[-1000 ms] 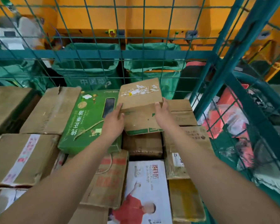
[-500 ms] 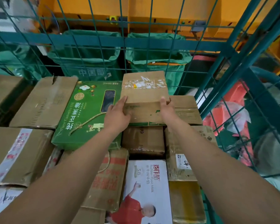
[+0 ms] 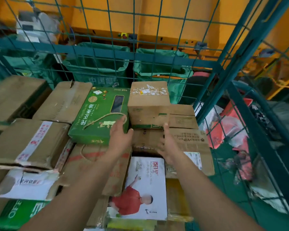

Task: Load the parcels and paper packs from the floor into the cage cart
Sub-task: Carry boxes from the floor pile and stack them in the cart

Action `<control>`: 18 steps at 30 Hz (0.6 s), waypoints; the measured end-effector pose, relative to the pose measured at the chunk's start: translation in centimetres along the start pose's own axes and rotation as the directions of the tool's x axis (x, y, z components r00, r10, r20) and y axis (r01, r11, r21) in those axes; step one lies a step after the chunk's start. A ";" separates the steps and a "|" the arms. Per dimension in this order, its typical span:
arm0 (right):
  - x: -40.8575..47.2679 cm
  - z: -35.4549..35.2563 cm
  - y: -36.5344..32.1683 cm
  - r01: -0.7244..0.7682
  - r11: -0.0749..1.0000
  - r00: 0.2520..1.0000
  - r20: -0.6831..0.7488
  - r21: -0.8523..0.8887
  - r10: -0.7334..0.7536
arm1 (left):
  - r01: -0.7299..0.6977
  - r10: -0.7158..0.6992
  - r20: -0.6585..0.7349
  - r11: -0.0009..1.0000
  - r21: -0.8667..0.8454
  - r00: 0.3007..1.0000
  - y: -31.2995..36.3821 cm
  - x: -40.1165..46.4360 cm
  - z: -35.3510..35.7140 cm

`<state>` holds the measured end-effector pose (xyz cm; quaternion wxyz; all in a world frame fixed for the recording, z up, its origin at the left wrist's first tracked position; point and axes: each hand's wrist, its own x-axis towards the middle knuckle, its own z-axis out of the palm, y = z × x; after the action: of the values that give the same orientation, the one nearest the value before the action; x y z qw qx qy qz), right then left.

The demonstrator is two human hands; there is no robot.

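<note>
both hands are out over the stacked boxes inside the cage cart [image 3: 205,62]. the left hand [image 3: 119,137] has its fingers loose and spread, holding nothing, with the fingertips near the lower left corner of the small brown box [image 3: 148,104]. the right hand [image 3: 169,144] is spread too, one fingertip just at the bottom edge of that same box; whether it actually touches is hard to tell. the small brown box sits upright on top of the pile, close to the back mesh of the cart, with torn white label scraps across its lid. just to its left lies a flat green gift box [image 3: 98,117] with a rope handle. under the forearms there is a white milk carton [image 3: 147,187] with a printed figure in red. green mail sacks [image 3: 97,67] hang beyond the mesh.
</note>
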<state>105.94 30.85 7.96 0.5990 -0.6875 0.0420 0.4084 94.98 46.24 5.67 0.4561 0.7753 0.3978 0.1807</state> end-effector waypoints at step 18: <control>-22.2 8.0 15.8 -0.102 0.989 0.917 0.376 -0.110 0.136 | 0.411 -0.467 0.064 0.694 -0.591 0.882 -9.0 -30.4 -12.2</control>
<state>78.51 23.74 9.42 0.5387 -0.6167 -0.0520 0.5717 64.25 31.73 6.85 0.6843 0.4682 0.5157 0.2158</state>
